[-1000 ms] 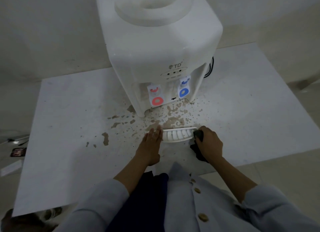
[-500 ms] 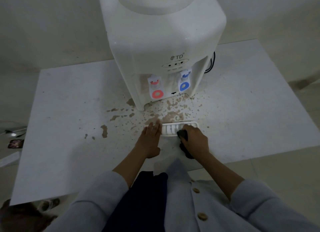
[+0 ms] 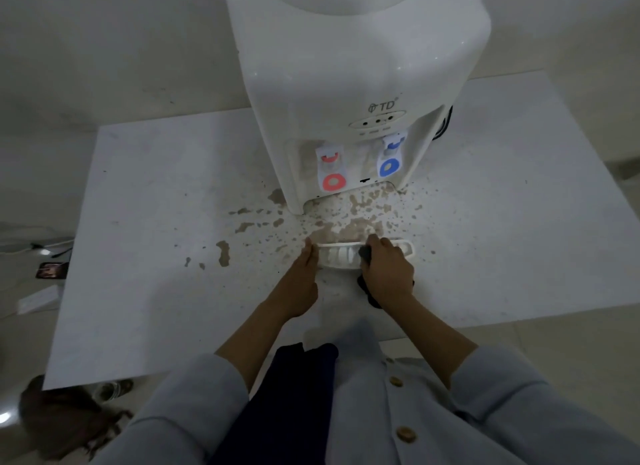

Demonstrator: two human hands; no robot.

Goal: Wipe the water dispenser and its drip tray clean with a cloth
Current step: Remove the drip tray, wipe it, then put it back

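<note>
Drip tray [image 3: 337,256] lies on the white bench [image 3: 138,256], pulled out in front of the water dispenser and nearer the bench's front edge than its back edge. Nearest us, our grey sleeves [image 3: 194,395] and buttoned top fill the bottom of the view, and both forearms reach forward over the front edge. Our left hand [image 3: 300,288] rests with straight fingers against the tray's left end, steadying it without curling round it. Our right hand [image 3: 388,274] is clenched round a dark cloth [image 3: 365,253] and presses it onto the tray a little right of its middle; a fold of the cloth hangs out below the palm. The tray's right end shows just past the knuckles. Beyond the tray, brown stains [image 3: 346,229] spatter the bench, thickest between the tray and the dispenser's base, with scattered blotches trailing toward the left edge. Farther back stands the water dispenser [image 3: 363,66], white, near the back edge, with a red tap [image 3: 332,173] on the left and a blue tap [image 3: 390,158] on the right. A dark cord [image 3: 446,125] shows at its right side.
</note>
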